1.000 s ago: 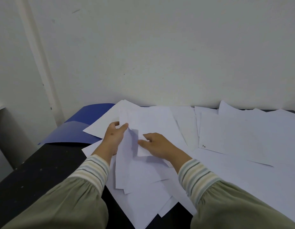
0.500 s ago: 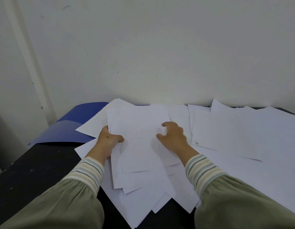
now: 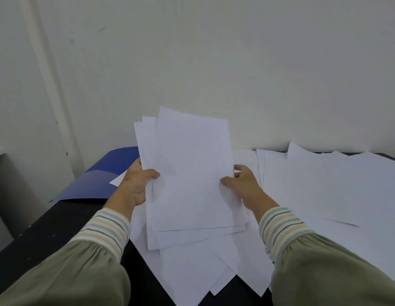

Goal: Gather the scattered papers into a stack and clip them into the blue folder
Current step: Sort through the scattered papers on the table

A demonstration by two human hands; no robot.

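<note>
Both hands have lifted the half-squared stack (image 3: 192, 173) off the counter (image 3: 48, 235), left grip (image 3: 134, 184) and right grip (image 3: 243, 186) pinching its side edges, probably to square them, blue folder (image 3: 99, 180) just beyond the left grip.

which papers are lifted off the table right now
The bunch of sheets held upright between the left hand and right hand. The sheets at right and those at the near edge lie flat on the table.

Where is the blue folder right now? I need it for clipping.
In the head view the blue folder lies open at the table's far left corner by the wall, just beyond the left hand, with a sheet's corner overlapping it.
</note>
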